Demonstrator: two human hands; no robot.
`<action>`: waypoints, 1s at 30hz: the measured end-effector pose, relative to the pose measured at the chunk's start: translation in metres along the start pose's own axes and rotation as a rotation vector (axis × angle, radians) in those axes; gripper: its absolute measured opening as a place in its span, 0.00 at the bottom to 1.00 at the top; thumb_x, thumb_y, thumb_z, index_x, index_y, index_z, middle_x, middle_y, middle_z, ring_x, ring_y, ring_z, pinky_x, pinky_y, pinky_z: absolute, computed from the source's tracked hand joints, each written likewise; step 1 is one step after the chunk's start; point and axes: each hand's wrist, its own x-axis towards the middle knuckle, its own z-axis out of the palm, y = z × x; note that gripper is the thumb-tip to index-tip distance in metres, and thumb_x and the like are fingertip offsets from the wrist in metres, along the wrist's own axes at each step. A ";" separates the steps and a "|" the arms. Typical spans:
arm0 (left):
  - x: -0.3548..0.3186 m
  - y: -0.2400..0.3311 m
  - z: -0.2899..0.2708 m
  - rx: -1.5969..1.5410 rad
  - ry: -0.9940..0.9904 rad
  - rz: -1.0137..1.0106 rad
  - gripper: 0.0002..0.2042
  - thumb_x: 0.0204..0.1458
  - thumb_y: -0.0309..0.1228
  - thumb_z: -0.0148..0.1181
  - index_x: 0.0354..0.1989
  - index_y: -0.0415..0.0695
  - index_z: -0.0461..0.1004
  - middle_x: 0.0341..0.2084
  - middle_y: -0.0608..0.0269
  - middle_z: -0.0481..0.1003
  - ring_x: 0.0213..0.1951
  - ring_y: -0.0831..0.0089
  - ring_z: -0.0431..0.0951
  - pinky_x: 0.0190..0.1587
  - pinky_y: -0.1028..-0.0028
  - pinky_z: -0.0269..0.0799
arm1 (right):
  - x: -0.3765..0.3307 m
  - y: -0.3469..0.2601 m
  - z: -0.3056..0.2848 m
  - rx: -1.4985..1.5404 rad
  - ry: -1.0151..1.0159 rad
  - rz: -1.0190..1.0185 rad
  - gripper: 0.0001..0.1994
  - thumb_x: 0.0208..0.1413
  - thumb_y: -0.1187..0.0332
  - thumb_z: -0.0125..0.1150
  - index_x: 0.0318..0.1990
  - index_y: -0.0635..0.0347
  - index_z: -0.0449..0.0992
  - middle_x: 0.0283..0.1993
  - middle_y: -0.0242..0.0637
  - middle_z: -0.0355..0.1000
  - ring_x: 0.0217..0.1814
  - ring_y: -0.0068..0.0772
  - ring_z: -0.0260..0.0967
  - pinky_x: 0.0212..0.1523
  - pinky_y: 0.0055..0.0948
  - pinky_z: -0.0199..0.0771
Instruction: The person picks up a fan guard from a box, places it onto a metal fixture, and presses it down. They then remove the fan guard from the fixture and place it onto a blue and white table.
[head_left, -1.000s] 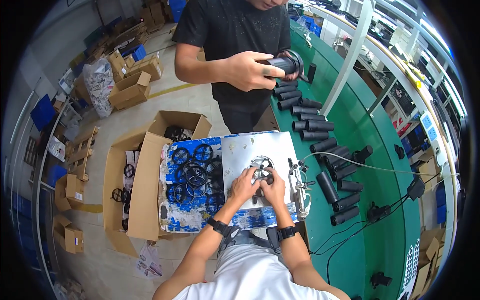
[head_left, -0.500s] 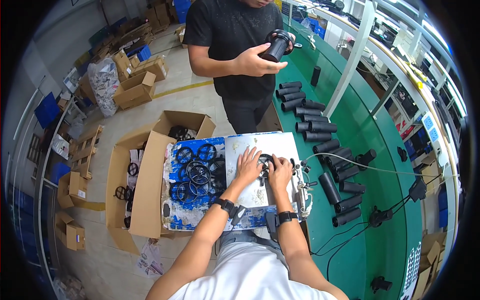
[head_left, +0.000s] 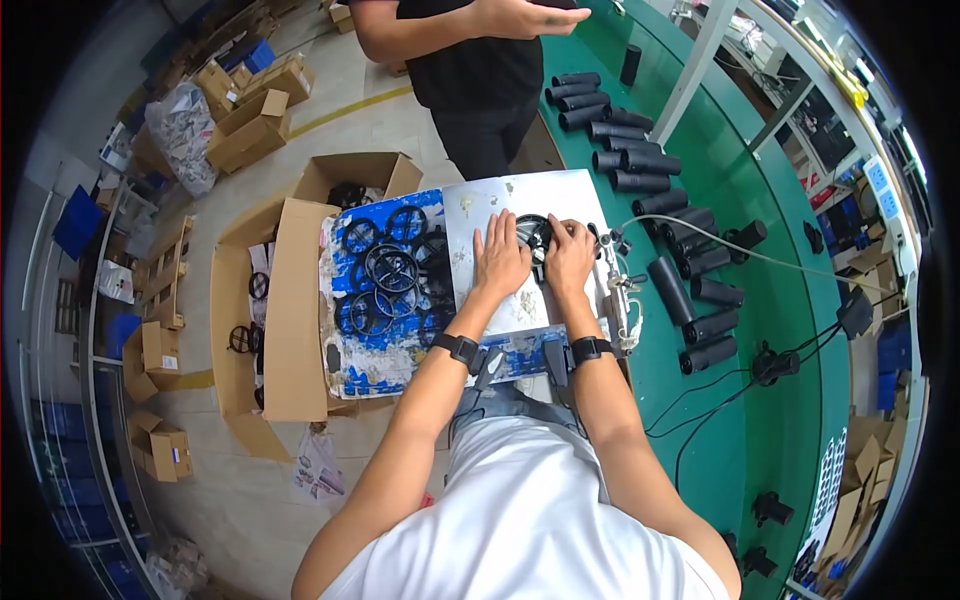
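Note:
A black spoked ring lies on the bare metal plate before me. My left hand rests flat at its left side, fingers stretched forward and the thumb side close to the rim. Curled over the ring's right edge are the fingers of my right hand, which hide part of it. Several loose black spoked rings lie overlapping on the blue, worn half of the work surface, left of my hands.
A metal clamp fixture with a pale hose borders the plate's right side. Black tubes lie on the green bench. Open cardboard boxes with more rings stand left. Across from me stands a co-worker, one hand outstretched.
The view has shifted, so the worktop sits higher in the picture. My left fingers have drawn closer together. The co-worker's black cylindrical part is out of view.

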 end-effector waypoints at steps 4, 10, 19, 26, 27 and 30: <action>-0.014 0.002 -0.009 -0.022 -0.037 0.033 0.38 0.53 0.44 0.52 0.67 0.36 0.46 0.68 0.48 0.48 0.70 0.54 0.44 0.68 0.49 0.34 | -0.003 -0.001 -0.004 -0.007 0.008 -0.018 0.20 0.49 0.73 0.56 0.51 0.44 0.76 0.46 0.35 0.69 0.52 0.41 0.62 0.52 0.42 0.63; 0.001 -0.016 -0.038 0.080 -0.260 0.192 0.52 0.41 0.63 0.59 0.68 0.41 0.48 0.69 0.52 0.48 0.70 0.50 0.38 0.68 0.48 0.29 | -0.008 -0.001 -0.040 -0.087 -0.265 0.023 0.14 0.52 0.68 0.55 0.46 0.57 0.78 0.38 0.43 0.74 0.42 0.50 0.71 0.44 0.44 0.70; -0.008 -0.017 -0.037 -0.069 -0.205 0.087 0.49 0.40 0.59 0.63 0.68 0.45 0.50 0.69 0.55 0.48 0.71 0.50 0.36 0.68 0.49 0.24 | 0.033 0.097 -0.165 0.508 -0.103 0.309 0.14 0.62 0.65 0.48 0.43 0.65 0.76 0.30 0.35 0.76 0.30 0.19 0.69 0.32 0.20 0.69; -0.010 -0.021 -0.037 -0.057 -0.209 0.067 0.49 0.41 0.57 0.63 0.68 0.45 0.49 0.69 0.56 0.47 0.71 0.52 0.36 0.68 0.50 0.25 | 0.002 0.168 -0.127 -0.135 -0.584 0.078 0.19 0.63 0.56 0.41 0.47 0.59 0.75 0.47 0.54 0.72 0.51 0.56 0.68 0.52 0.46 0.67; -0.011 -0.022 -0.036 -0.061 -0.209 0.091 0.49 0.41 0.57 0.63 0.69 0.46 0.49 0.69 0.57 0.47 0.71 0.52 0.36 0.68 0.50 0.24 | 0.016 0.164 -0.131 -0.279 -0.755 0.069 0.18 0.62 0.56 0.42 0.44 0.57 0.77 0.45 0.54 0.73 0.49 0.56 0.69 0.50 0.47 0.69; -0.015 -0.021 -0.033 -0.029 -0.157 0.136 0.46 0.43 0.56 0.62 0.68 0.46 0.51 0.69 0.57 0.49 0.71 0.53 0.38 0.68 0.50 0.28 | 0.057 0.126 -0.152 -0.481 -0.770 -0.049 0.15 0.58 0.57 0.49 0.36 0.58 0.77 0.37 0.53 0.75 0.42 0.57 0.72 0.45 0.48 0.72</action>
